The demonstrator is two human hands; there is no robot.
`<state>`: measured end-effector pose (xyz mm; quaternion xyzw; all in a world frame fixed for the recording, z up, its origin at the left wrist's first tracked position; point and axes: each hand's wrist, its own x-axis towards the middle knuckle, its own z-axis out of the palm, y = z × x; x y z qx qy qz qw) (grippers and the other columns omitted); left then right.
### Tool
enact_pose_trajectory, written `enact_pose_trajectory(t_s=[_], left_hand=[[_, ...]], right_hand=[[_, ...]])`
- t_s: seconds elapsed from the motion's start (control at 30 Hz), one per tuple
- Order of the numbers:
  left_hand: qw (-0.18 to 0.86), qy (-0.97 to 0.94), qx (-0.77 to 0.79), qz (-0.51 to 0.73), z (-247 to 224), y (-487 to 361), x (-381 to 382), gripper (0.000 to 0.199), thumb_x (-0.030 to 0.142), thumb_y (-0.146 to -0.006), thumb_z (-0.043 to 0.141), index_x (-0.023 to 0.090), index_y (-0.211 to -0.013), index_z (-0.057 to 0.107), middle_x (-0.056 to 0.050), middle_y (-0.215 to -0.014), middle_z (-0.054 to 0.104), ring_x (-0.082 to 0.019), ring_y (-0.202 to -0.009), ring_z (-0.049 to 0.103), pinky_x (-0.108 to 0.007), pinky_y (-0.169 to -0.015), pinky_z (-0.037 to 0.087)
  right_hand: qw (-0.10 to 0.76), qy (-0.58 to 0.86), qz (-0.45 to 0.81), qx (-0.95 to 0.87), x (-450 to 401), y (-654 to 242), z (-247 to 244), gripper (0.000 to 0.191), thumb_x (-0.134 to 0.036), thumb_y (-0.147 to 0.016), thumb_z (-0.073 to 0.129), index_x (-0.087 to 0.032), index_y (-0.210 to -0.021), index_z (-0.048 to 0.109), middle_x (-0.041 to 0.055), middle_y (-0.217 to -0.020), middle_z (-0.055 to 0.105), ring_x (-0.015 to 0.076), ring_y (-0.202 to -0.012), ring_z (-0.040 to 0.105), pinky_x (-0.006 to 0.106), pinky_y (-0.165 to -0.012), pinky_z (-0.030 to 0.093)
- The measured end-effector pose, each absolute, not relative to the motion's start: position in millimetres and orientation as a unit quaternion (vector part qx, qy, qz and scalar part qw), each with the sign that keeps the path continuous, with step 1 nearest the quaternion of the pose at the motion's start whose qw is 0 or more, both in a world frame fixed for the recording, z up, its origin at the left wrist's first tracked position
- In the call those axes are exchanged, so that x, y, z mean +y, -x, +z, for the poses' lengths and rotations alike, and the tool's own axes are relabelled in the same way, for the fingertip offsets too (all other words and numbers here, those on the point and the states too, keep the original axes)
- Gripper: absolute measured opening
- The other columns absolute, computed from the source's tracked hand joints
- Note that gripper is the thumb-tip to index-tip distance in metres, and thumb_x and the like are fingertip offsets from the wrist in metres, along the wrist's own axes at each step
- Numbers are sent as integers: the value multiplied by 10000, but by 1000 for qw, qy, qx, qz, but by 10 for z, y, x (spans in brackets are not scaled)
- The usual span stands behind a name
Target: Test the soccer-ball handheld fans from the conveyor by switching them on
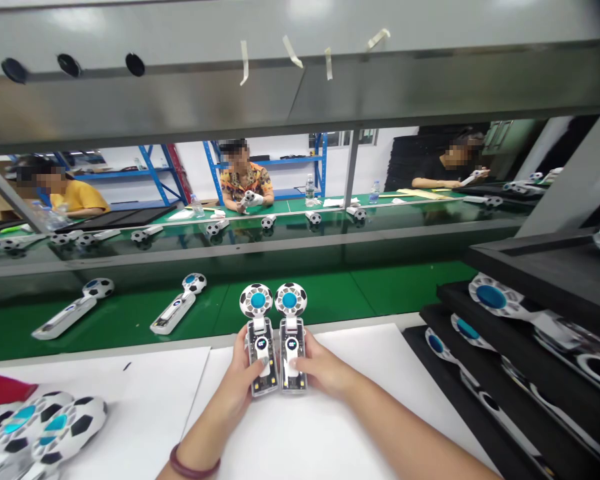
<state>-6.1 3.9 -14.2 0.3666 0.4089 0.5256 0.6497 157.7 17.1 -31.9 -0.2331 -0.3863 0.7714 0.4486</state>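
Note:
Side by side over the white work surface are two small devices with round football-patterned heads and blue centres. My left hand (pixel 243 370) is closed round the left device (pixel 263 360), its thumb on the front. The right device (pixel 293 357) is in my right hand (pixel 320 365), with the thumb pressed on its front too. Both stand upright, heads up and nearly touching, and each shows a small lit round display. The fingers behind the devices are hidden.
Two similar devices (pixel 175 312) lie on the green belt (pixel 330 297). More football heads (pixel 70 427) sit at the lower left by a red item (pixel 5 390). Black trays (pixel 450 333) holding devices are stacked at right. Three people sit beyond the belt.

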Motion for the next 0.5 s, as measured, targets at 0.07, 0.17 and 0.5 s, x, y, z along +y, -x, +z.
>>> enact_pose_trajectory(t_s=[0.07, 0.17, 0.5], left_hand=[[649, -364, 412, 526, -152, 67, 42, 879, 267, -581, 759, 310, -1296, 251, -73, -1112, 563, -286, -1006, 542, -392, -825, 445], [648, -362, 415, 527, -159, 70, 42, 885, 280, -569, 767, 313, -1294, 259, -73, -1134, 561, -288, -1022, 535, -396, -842, 438], [651, -370, 420, 512, -110, 61, 20, 881, 302, -580, 756, 310, -1298, 245, -72, -1114, 572, -291, -993, 548, -386, -805, 455]], right_hand=[[450, 235, 770, -388, 169, -1577, -319, 691, -200, -578, 748, -217, -1160, 375, 66, -1088, 559, 248, -1049, 535, 481, -961, 347], [453, 238, 764, -394, 168, -1578, -320, 658, -206, -575, 748, -216, -1133, 399, 66, -1080, 564, 252, -1046, 537, 486, -962, 343], [446, 241, 768, -391, 169, -1581, -305, 684, -200, -573, 744, -220, -1153, 383, 61, -1097, 561, 243, -1047, 536, 458, -949, 367]])
